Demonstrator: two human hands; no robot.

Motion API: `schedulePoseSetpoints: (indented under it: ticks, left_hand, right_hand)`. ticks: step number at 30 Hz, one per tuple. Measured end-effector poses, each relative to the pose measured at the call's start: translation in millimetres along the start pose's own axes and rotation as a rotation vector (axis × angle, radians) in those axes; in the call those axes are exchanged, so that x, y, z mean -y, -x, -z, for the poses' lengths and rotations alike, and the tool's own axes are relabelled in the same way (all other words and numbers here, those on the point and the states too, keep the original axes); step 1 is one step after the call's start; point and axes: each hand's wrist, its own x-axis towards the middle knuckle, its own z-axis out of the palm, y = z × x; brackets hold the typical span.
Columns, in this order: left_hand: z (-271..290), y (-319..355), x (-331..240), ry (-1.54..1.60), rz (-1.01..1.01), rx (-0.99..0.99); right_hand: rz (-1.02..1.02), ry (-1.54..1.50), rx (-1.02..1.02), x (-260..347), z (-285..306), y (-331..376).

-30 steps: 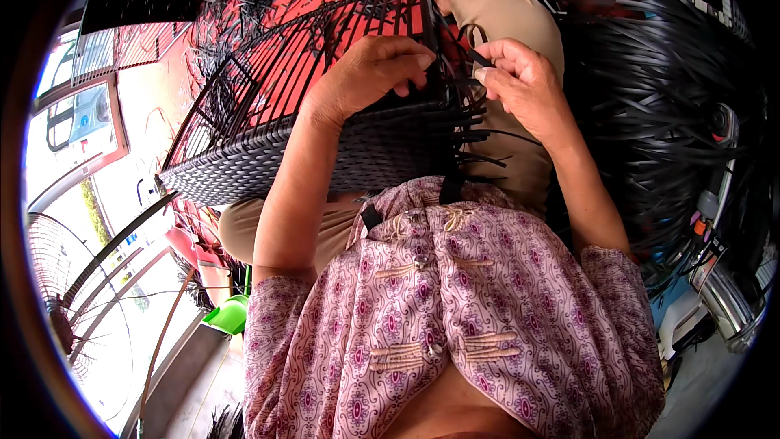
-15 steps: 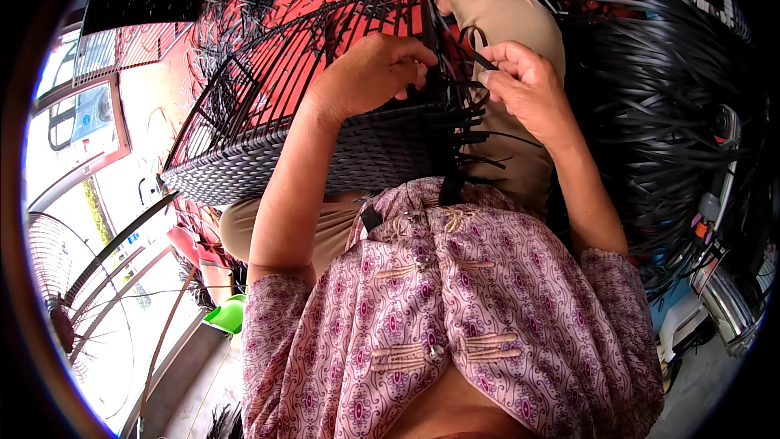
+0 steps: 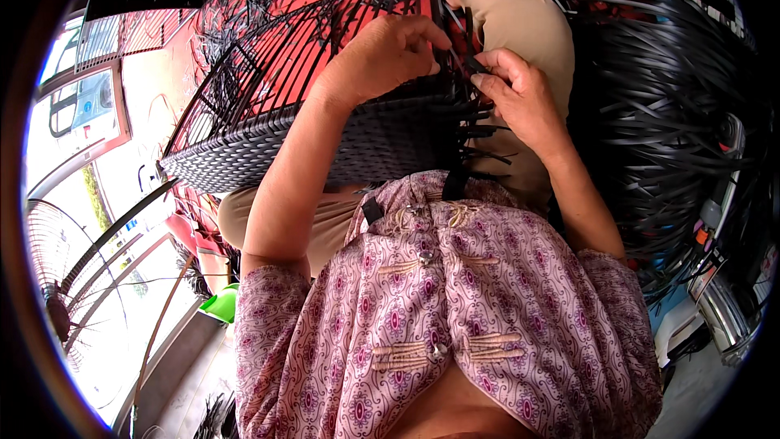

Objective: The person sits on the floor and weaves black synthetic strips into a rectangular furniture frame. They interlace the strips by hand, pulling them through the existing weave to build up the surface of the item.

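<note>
The half-curled left hand (image 3: pixel 394 61) had come closer to the right hand (image 3: pixel 520 97), which pinched a narrow black plastic-looking strip (image 3: pixel 473 64), bringing their work together near the right end of the black woven-strip frame (image 3: pixel 252 150) over the lap; whether the left gripped anything could not be told.

The basket (image 3: pixel 244 156) looks plastic, its woven side ridged with a dull sheen; the loose strips (image 3: pixel 666 97) look smooth and glossy. The shirt (image 3: pixel 406 301) is soft cloth, the trousers (image 3: pixel 528 20) matt cloth, the cylinder (image 3: pixel 723 313) shiny metal.
</note>
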Motion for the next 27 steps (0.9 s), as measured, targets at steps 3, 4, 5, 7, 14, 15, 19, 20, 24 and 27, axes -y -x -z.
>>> schedulePoseSetpoints:
  ticks: [3,4,5,7,14,15,19,20,24,27]
  left_hand:
    - [2.5,4.1,0.5,-0.028,-0.033,-0.098]
    - [4.9,7.2,-0.2,-0.041,-0.004,-0.109]
    - [8.6,11.3,-1.3,-0.054,0.024,-0.12]
    - [12.7,17.0,1.1,-0.099,0.057,-0.111]
    - [12.2,21.3,15.3,-0.455,-0.141,-0.052]
    - [15.2,18.9,17.1,-0.453,-0.131,-0.011]
    - [21.8,18.1,9.8,-0.441,-0.063,0.051]
    - [24.5,18.9,11.5,-0.378,-0.048,0.034]
    - [30.5,26.0,18.7,-0.227,0.084,0.023]
    - [33.4,25.1,23.1,-0.089,0.133,0.032]
  right_hand:
    - [0.016,0.229,0.014,12.2,7.8,2.1]
    - [0.007,0.253,0.028,17.6,12.2,3.1]
    - [-0.002,0.276,0.042,22.8,17.7,4.2]
    - [0.006,0.309,0.054,24.6,26.5,5.0]
    - [0.004,0.274,0.076,37.6,42.6,3.9]
    - [0.044,0.263,0.067,36.7,40.6,3.3]
    - [0.109,0.215,0.062,29.4,33.1,-2.3]
    - [0.101,0.201,0.072,27.6,31.5,-3.9]
    - [0.102,0.252,0.06,19.2,21.4,-6.8]
    - [0.098,0.258,0.055,14.9,19.6,-8.7]
